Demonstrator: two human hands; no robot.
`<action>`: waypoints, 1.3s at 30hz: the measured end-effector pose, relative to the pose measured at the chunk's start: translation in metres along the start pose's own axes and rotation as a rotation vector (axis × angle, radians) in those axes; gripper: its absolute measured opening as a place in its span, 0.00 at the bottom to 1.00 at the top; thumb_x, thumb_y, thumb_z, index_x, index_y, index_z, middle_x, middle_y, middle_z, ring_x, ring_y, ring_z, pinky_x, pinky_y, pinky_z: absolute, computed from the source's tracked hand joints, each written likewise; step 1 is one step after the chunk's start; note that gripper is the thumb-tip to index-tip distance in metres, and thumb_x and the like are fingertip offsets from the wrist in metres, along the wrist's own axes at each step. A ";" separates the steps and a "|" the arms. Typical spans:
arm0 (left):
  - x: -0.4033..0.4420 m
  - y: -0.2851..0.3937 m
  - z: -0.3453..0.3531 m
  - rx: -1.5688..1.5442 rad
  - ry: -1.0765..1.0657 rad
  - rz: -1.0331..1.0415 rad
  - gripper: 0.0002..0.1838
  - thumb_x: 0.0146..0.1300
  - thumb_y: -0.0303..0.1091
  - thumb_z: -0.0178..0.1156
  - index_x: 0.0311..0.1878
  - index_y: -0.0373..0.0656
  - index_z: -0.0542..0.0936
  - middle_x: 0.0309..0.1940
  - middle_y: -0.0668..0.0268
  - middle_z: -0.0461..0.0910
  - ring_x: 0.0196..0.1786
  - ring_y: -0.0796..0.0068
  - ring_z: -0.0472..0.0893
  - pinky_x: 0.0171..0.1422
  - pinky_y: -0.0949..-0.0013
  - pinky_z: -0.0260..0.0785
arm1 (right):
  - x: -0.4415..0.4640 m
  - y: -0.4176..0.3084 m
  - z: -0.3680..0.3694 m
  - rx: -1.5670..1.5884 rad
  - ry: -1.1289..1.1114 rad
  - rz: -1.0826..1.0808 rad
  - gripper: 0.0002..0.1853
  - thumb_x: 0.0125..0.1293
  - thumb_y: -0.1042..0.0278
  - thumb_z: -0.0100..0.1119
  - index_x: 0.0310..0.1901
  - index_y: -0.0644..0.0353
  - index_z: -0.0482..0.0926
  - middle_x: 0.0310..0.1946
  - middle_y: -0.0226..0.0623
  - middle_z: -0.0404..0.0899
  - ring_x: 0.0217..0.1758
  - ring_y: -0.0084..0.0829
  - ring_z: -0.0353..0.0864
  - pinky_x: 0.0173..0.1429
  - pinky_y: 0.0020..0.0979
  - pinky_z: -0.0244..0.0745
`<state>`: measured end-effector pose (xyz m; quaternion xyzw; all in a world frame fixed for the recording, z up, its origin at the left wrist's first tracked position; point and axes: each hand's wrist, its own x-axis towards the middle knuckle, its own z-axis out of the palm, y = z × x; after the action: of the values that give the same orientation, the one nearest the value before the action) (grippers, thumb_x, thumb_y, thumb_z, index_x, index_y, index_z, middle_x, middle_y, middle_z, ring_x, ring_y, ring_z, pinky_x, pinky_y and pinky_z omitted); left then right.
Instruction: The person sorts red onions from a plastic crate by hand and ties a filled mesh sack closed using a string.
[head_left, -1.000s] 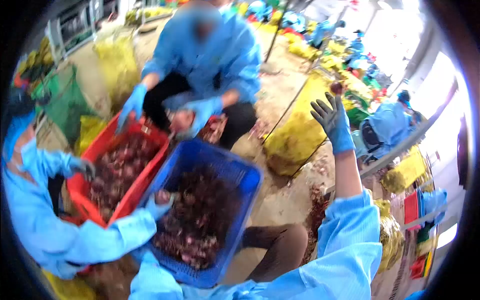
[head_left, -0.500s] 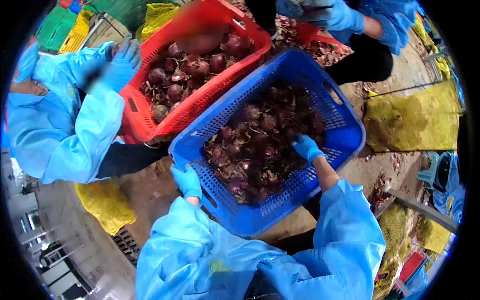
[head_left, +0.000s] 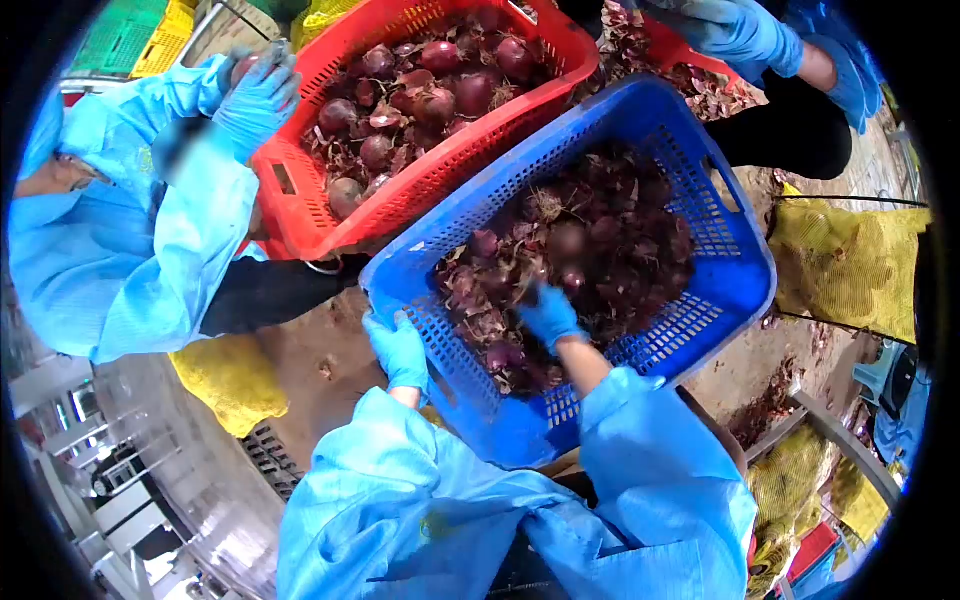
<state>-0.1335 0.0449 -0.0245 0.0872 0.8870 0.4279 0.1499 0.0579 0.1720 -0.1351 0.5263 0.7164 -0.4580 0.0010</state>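
A blue plastic crate [head_left: 700, 330] in front of me holds red onions [head_left: 605, 230] among loose dry skins. My left hand [head_left: 398, 350], in a blue glove, grips the crate's left end by its rim. Inside the crate, my right hand [head_left: 552, 320], gloved the same way, reaches down among the onions and skins near the front. Its fingertips are blurred and partly buried, so I cannot make out whether they hold an onion.
Beyond the blue crate stands a red crate [head_left: 290, 225] of red onions. At left, a co-worker's gloved hands [head_left: 258, 105] hold a roundish thing; another co-worker's gloved hand [head_left: 750, 35] is at upper right. Yellow mesh sacks [head_left: 230, 385] and onion skins lie on the floor.
My right hand has moved left and nearer to me through the onions. My left hand stays at the crate's left end. The view has shifted, moving both crates slightly right.
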 end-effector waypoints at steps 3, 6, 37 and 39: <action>0.001 0.003 0.001 -0.063 -0.007 -0.018 0.16 0.60 0.25 0.51 0.52 0.33 0.65 0.46 0.53 0.74 0.48 0.62 0.74 0.55 0.63 0.63 | -0.063 -0.036 0.032 -0.419 -0.336 0.052 0.31 0.49 0.40 0.56 0.55 0.44 0.73 0.68 0.48 0.51 0.63 0.54 0.63 0.58 0.54 0.65; -0.003 0.005 -0.002 -0.017 -0.017 -0.040 0.18 0.60 0.25 0.52 0.53 0.32 0.64 0.47 0.52 0.74 0.49 0.61 0.74 0.56 0.63 0.62 | -0.066 -0.068 -0.012 -0.430 -0.819 -0.103 0.29 0.53 0.37 0.48 0.49 0.49 0.78 0.59 0.48 0.67 0.59 0.47 0.69 0.59 0.46 0.66; 0.001 -0.002 0.006 -0.052 -0.005 -0.033 0.21 0.60 0.28 0.52 0.55 0.30 0.63 0.49 0.47 0.72 0.52 0.52 0.73 0.57 0.60 0.62 | -0.113 -0.098 -0.059 1.750 -0.488 0.180 0.38 0.53 0.52 0.60 0.64 0.58 0.58 0.57 0.39 0.67 0.59 0.39 0.68 0.65 0.38 0.62; 0.010 -0.017 0.012 -0.073 -0.035 -0.033 0.22 0.58 0.27 0.52 0.55 0.30 0.63 0.49 0.44 0.72 0.53 0.49 0.72 0.57 0.58 0.62 | -0.125 -0.095 -0.063 1.794 -0.390 0.122 0.34 0.53 0.56 0.59 0.61 0.59 0.62 0.58 0.41 0.68 0.58 0.39 0.69 0.64 0.40 0.63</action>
<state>-0.1392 0.0459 -0.0469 0.0745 0.8693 0.4560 0.1755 0.0726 0.1169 0.0244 0.2804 0.0509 -0.9218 -0.2627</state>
